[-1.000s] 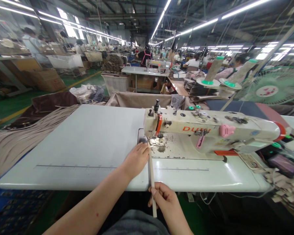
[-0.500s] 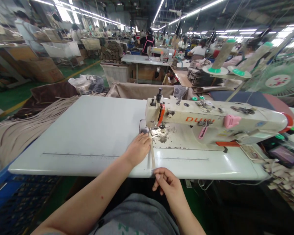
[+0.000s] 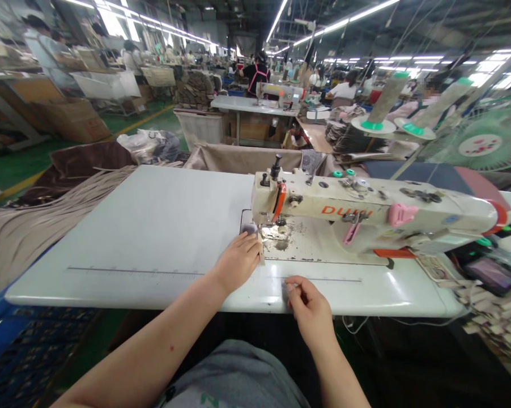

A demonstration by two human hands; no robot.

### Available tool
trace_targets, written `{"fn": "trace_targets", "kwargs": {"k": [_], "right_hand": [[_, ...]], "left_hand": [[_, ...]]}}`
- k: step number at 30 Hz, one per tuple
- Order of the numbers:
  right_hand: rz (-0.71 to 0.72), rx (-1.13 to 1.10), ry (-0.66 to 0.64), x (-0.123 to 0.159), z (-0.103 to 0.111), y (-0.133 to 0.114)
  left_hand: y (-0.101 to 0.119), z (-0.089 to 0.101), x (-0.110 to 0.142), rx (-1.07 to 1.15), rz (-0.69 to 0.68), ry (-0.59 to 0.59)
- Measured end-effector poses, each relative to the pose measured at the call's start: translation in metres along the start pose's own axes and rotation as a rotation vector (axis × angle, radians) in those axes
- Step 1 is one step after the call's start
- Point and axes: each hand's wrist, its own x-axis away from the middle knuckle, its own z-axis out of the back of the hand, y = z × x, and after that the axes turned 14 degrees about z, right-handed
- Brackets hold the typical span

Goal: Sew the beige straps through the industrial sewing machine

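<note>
My left hand (image 3: 238,263) lies on the white sewing table (image 3: 153,226) just left of the needle area (image 3: 275,231), fingers together, pressing the short visible end of a tan strip (image 3: 261,254) at its right edge. My right hand (image 3: 309,306) hovers at the table's front edge, apart from the strip, with curled fingers and thumb meeting forefinger; nothing shows in it. The cream sewing machine (image 3: 366,215) with orange lettering stretches to the right.
A heap of tan strips (image 3: 34,226) hangs off the table's left side. A blue crate (image 3: 26,351) sits lower left. Thread cones (image 3: 383,102) and a green fan (image 3: 485,141) stand behind the machine. Cut pieces (image 3: 497,323) pile up at right. Other people work at benches far behind.
The strip has run forward under the machine until only its end shows. My right hand has let it go and moved right and up to the table edge. My left hand stays put.
</note>
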Motion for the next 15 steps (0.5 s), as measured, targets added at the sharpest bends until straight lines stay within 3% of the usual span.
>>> {"fn": "trace_targets", "kwargs": {"k": [7, 15], "right_hand": [[-0.023, -0.014, -0.026, 0.0006, 0.0009, 0.0065], [-0.038, -0.007, -0.038, 0.0001, 0.0028, 0.0060]], "left_hand": [[0.0047, 0.0034, -0.0013, -0.022, -0.026, 0.047], [0.0049, 0.0011, -0.0028, -0.018, 0.015, 0.014]]}}
